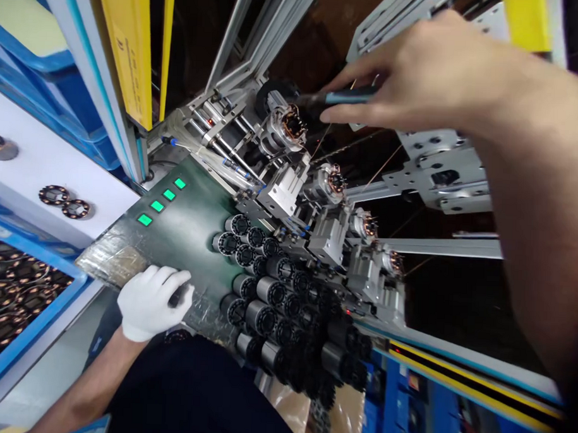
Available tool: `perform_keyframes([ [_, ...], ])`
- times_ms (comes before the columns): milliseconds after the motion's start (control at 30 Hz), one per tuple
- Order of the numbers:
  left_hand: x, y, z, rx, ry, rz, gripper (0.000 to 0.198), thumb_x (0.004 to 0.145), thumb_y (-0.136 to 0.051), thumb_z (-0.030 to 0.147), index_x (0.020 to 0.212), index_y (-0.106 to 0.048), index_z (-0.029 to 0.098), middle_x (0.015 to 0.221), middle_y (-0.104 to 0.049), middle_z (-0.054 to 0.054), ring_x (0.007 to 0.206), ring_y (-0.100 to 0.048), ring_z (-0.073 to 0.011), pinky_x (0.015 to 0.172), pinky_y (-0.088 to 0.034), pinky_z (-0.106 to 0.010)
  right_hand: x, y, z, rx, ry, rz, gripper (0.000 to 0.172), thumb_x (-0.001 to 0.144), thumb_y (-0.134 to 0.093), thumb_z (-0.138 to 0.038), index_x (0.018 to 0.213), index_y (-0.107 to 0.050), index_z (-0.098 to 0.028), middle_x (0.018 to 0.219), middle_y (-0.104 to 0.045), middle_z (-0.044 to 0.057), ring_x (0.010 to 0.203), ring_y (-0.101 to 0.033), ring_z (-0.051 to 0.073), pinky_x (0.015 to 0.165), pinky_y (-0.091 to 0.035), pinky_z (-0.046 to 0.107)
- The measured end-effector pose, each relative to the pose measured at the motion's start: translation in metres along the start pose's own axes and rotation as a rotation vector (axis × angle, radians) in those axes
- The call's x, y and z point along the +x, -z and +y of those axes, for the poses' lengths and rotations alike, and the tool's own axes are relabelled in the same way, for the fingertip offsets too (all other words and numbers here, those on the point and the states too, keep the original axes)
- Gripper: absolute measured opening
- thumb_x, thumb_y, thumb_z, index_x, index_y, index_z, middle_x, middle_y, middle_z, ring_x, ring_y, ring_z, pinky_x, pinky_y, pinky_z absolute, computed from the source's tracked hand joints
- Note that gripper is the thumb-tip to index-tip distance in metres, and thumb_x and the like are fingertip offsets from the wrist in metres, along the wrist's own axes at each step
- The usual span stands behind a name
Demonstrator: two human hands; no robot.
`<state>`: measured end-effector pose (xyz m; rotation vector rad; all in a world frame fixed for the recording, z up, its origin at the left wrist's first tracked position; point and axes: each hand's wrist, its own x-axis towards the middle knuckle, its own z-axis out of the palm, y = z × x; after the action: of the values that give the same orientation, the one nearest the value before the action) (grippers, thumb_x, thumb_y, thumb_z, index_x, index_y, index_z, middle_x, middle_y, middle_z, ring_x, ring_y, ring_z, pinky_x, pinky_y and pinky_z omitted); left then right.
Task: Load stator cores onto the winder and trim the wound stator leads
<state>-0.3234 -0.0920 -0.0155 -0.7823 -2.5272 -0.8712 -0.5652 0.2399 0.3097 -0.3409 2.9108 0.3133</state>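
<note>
- Nearest the camera, my bare right arm (518,167) reaches across the desk, its right hand (417,79) closed around a slim tool with a blue-grey handle (349,95).
- The tool's dark tip points at a round metal core wound with copper-coloured wire (293,123), mounted on the silver metal machine (329,237); I can't tell whether they touch. My fingers lie along the handle, probably for fine aim.
- Three more wound cores (336,180) follow in a row, likely spaced to match their mounts.
- My white-gloved left hand (152,300) curls at the edge of the dark green-topped desk (189,203), perhaps for support; I can't tell whether the dark patch between its fingers is something held.
- Black-and-grey hollow cylinders (272,292) crowd the desk beside the machine, presumably within easy reach.
- Four bright green squares (157,205) line the desk, unlettered.
- Farther left, copper-and-black rings (5,323) fill a blue plastic crate (76,274).
- The yellow upright panel (127,40) carries small dark print, too blurred to read.
</note>
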Motion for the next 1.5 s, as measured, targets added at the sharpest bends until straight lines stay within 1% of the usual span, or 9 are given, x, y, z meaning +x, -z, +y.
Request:
perform_keyframes([
  [167,-0.004,-0.001,-0.003,0.054,-0.008,0.040,0.003,0.098,-0.079,0.024,0.102,-0.079,0.025,0.087,-0.081,-0.001,0.077,-0.068,-0.0269,0.067,-0.049,-0.041,-0.158,-0.004,-0.043,0.497,0.194,0.153,0.099,0.098,-0.076,-0.068,0.184,-0.032,-0.045,0.185,-0.038,-0.003,0.137,-0.063,0.032,0.110,-0.061,0.049],
  [267,-0.009,-0.004,-0.006,0.074,0.028,0.023,0.005,0.102,-0.076,0.027,0.102,-0.081,0.025,0.091,-0.082,-0.003,0.082,-0.070,-0.0283,0.073,-0.049,-0.042,-0.268,-0.035,-0.087,0.822,-0.024,0.252,0.085,0.096,-0.083,-0.052,0.173,-0.049,-0.057,0.159,-0.058,0.003,0.112,-0.069,0.032,0.077,-0.068,0.052],
  [467,-0.009,-0.005,-0.009,0.075,0.089,0.000,0.020,0.108,-0.068,0.031,0.099,-0.084,0.024,0.097,-0.083,-0.009,0.088,-0.070,-0.0293,0.078,-0.044,-0.040,-0.384,-0.168,-0.182,0.911,-0.361,0.510,0.079,0.099,-0.071,-0.039,0.174,-0.048,-0.045,0.138,-0.063,0.010,0.111,-0.071,0.032,0.097,-0.070,0.059],
  [600,-0.001,0.000,-0.005,0.060,0.101,0.010,0.025,0.109,-0.064,0.034,0.095,-0.082,0.022,0.093,-0.080,-0.011,0.085,-0.067,-0.0294,0.075,-0.042,-0.039,-0.381,-0.234,-0.219,0.774,-0.571,0.603,0.074,0.097,-0.070,-0.027,0.170,-0.057,-0.030,0.139,-0.059,0.016,0.129,-0.066,0.034,0.112,-0.066,0.059],
  [800,0.015,0.027,0.005,-0.160,0.103,0.082,0.028,0.110,-0.047,0.029,0.100,-0.072,0.020,0.096,-0.079,-0.009,0.091,-0.075,-0.0247,0.085,-0.057,-0.037,-0.374,-0.262,-0.226,0.728,-0.525,0.603,0.046,0.113,-0.061,-0.034,0.158,-0.071,-0.025,0.167,-0.056,0.020,0.161,-0.050,0.042,0.137,-0.043,0.073],
  [933,0.057,0.064,0.016,-0.229,0.067,0.146,0.026,0.110,-0.050,0.034,0.108,-0.073,0.021,0.102,-0.079,-0.008,0.096,-0.076,-0.0241,0.090,-0.061,-0.039,-0.384,-0.239,-0.197,0.704,-0.344,0.608,0.048,0.112,-0.066,-0.040,0.157,-0.071,-0.023,0.165,-0.063,0.017,0.159,-0.053,0.039,0.136,-0.049,0.067],
  [1100,0.182,0.099,0.050,-0.030,-0.131,0.046,0.029,0.114,-0.054,0.035,0.125,-0.078,0.021,0.125,-0.079,-0.012,0.116,-0.075,-0.0274,0.106,-0.061,-0.043,-0.350,-0.160,-0.114,0.598,-0.199,0.571,0.053,0.112,-0.065,-0.045,0.160,-0.068,-0.023,0.151,-0.075,0.013,0.138,-0.069,0.034,0.127,-0.057,0.059],
  [1300,0.332,0.056,0.082,0.235,-0.348,-0.270,0.036,0.110,-0.064,0.042,0.134,-0.085,0.026,0.148,-0.075,-0.014,0.138,-0.060,-0.0402,0.113,-0.053,-0.054,-0.220,-0.112,-0.013,0.422,-0.495,0.290,0.055,0.108,-0.060,-0.028,0.161,-0.068,-0.019,0.128,-0.084,0.016,0.122,-0.078,0.038,0.113,-0.062,0.062],
  [1500,0.373,0.000,0.072,0.349,-0.405,-0.468,0.041,0.102,-0.062,0.029,0.135,-0.085,0.021,0.152,-0.073,-0.017,0.140,-0.058,-0.0412,0.112,-0.050,-0.054,-0.153,-0.136,0.029,0.323,-0.513,0.202,0.028,0.104,-0.075,-0.039,0.118,-0.084,-0.016,0.112,-0.083,0.015,0.103,-0.078,0.027,0.099,-0.066,0.048],
])
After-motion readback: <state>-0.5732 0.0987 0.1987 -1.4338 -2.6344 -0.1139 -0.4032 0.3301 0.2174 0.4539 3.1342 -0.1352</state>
